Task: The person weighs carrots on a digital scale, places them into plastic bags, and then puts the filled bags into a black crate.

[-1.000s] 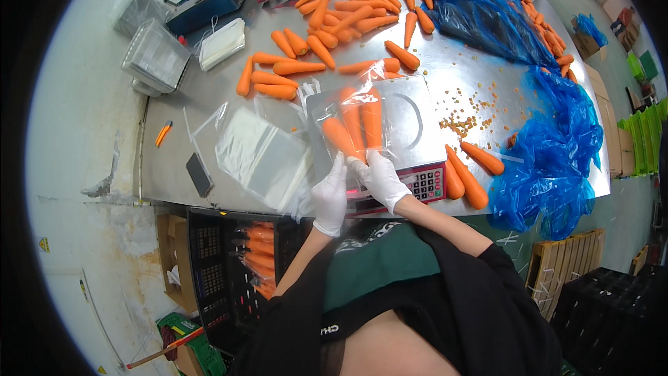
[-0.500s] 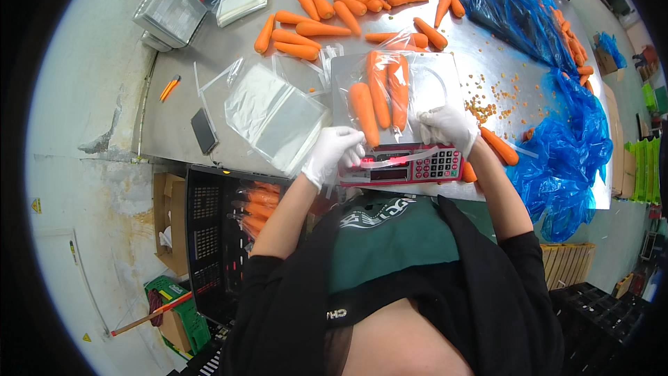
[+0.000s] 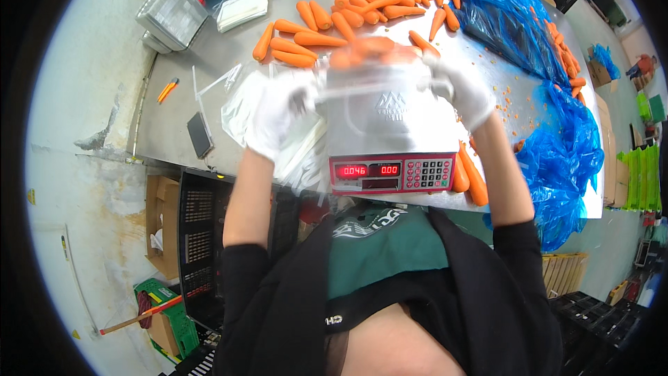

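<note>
Motion blurs both of my white-gloved hands, raised over the scale. My left hand is at the scale's left edge, above the clear plastic bags. My right hand is level with it at the right edge. Each is closed on an end of a clear plastic bag, whose blurred strip spans between them. The carrots in this bag show as an orange smear at the far edge of the scale. The digital scale has a bare metal pan below the hands and a lit red display.
Loose carrots lie across the far table. Flat clear bags lie left of the scale, near a phone and an orange cutter. Blue plastic sheeting covers the right side. A black crate stands below the left edge.
The bagged carrots have left the scale's pan and swung to its far edge. Both hands have risen and moved apart, away from the keypad side. The display now shows clearly.
</note>
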Action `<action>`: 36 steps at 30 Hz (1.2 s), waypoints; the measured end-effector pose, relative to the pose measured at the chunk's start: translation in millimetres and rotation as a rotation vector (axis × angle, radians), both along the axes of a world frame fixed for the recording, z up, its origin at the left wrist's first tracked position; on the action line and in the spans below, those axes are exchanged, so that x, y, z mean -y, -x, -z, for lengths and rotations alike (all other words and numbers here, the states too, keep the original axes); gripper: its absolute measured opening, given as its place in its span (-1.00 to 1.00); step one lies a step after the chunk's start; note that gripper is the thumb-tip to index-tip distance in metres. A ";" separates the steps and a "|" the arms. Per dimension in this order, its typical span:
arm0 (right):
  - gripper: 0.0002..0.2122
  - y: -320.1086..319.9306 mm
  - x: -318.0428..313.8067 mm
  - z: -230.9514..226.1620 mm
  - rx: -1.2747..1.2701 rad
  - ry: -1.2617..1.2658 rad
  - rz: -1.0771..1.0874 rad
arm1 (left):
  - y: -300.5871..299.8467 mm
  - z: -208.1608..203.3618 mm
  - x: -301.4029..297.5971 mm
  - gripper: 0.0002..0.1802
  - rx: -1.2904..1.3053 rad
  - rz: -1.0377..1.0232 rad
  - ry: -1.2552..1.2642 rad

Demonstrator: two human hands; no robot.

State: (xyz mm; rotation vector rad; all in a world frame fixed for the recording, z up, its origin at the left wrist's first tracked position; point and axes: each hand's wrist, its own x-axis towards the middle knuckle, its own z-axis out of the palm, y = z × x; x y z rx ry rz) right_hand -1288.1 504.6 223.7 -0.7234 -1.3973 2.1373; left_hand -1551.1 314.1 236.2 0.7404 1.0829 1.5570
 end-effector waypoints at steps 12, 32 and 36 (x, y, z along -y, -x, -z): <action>-0.70 -79.3 92.0 75.6 0.407 0.087 -0.160 | -89.4 115.9 94.8 -0.77 -0.134 -0.102 0.485; -0.80 -97.5 127.0 68.7 0.312 0.268 -0.004 | -231.8 88.8 43.4 -0.77 -1.688 -0.012 -0.247; -0.74 -99.9 128.3 70.8 0.351 0.324 -0.049 | -216.9 113.9 74.0 -0.75 -1.790 -0.031 -0.356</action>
